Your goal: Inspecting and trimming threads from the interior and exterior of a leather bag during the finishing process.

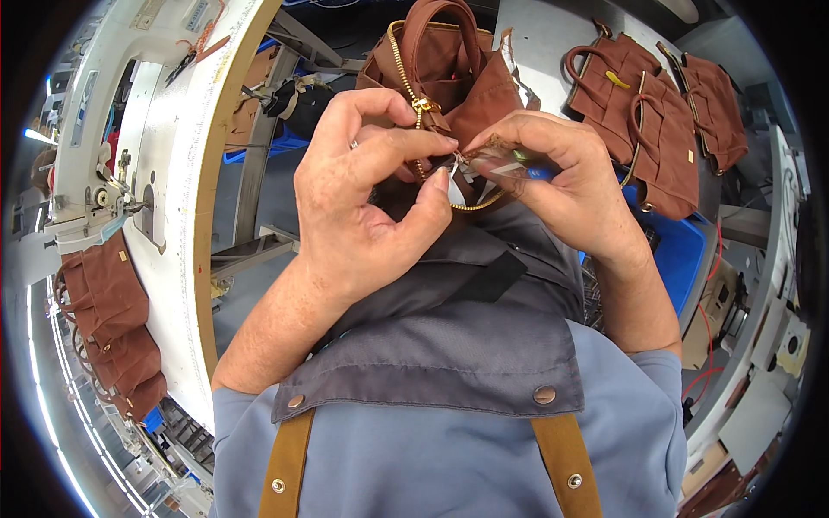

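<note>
A brown bag (496, 86) with rounded handles and a gold zipper (403, 65) sits in front of me, its zipper hanging open. My left hand (367, 173) pinches the bag's near edge between thumb and forefinger, beside the zipper pull (423, 105). Just to its right, my right hand (566, 168) is closed with its fingertips meeting the left ones at that edge. Within its fingers is a small shiny, partly see-through thing (501, 160) with blue and green glints; its kind is unclear. White strips of lining show below the fingertips.
Several more brown bags (665, 142) lie on the grey table to the right, and others (108, 302) hang past the white sewing machine table (181, 242) at left. Thread snips (181, 65) lie on that table. A blue bin (678, 263) stands at my right.
</note>
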Available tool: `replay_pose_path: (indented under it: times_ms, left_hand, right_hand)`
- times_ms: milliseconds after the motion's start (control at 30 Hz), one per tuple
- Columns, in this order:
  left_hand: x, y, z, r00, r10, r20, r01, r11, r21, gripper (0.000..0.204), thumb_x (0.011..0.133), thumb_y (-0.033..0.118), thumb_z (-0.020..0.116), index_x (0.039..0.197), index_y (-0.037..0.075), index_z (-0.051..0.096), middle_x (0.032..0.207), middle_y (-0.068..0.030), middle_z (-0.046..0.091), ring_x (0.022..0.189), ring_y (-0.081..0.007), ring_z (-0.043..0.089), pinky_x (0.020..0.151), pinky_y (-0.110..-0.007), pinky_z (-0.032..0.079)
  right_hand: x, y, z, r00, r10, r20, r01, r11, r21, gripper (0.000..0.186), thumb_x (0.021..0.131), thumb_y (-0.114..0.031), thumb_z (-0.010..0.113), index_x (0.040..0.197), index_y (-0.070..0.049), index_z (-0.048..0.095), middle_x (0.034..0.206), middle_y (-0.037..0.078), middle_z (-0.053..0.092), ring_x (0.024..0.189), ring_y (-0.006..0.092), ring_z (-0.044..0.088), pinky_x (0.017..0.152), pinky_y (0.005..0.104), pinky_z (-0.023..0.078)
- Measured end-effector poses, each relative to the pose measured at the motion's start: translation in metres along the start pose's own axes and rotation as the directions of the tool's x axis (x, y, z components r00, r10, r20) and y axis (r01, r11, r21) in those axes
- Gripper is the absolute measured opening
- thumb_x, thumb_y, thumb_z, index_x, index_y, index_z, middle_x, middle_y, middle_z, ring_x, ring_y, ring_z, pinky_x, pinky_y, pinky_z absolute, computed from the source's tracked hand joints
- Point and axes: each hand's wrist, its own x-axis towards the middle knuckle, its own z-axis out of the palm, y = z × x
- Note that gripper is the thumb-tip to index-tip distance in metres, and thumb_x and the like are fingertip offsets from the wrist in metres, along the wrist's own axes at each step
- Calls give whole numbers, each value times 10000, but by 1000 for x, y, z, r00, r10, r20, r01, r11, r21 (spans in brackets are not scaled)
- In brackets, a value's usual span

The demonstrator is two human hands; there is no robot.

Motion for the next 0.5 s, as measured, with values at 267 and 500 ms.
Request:
replay_pose_path:
  times_ms: [267, 500]
  left_hand:
    - [13, 3, -18, 966, 195, 170, -225, 957, 182, 303, 688, 33, 670, 987, 4, 713, 1113, -169, 552, 784, -193, 644, 705, -309, 515]
    - [24, -9, -28, 934, 127, 334, -210, 951, 227, 230, 694, -28, 688, 914, 38, 679, 1047, -99, 543, 793, -206, 604, 688, -318, 505]
  right_hand:
    - [2, -1, -1, 999, 3, 35, -4, 1000, 24, 248, 820, -1, 723, 1067, -5, 702, 919, 113, 727, 840, 193, 709, 741, 302, 544]
    - [5, -4, 3, 996, 1, 84, -4, 999, 33, 243, 815, 5, 726, 1056, -14, 701, 915, 97, 719, 828, 183, 694, 746, 293, 539]
